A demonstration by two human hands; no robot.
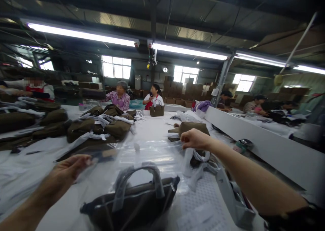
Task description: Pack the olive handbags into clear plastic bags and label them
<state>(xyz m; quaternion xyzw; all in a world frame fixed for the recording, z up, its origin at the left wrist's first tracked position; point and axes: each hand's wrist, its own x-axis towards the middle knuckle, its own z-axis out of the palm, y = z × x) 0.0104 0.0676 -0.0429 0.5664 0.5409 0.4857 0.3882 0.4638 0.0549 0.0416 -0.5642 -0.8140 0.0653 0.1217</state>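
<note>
A dark handbag (132, 204) with wrapped handles stands at the front of the table, inside a clear plastic bag (152, 153). My left hand (73, 166) pinches the plastic's left edge, thumb against fingers. On the other side, my right hand (194, 139) is raised with its fingers curled closed at the plastic's right edge. Between both hands the film is spread wide above the handles. Behind my right hand sits an olive bag (196, 126), partly hidden by it.
Olive bags with white-wrapped handles (101, 124) are piled at left. A grey tray (236, 204) and a flask (242, 144) lie at right, beside a white partition (259, 143). Across the table sit co-workers, one in a purple top (120, 97). Another small bag (156, 110) stands farther back.
</note>
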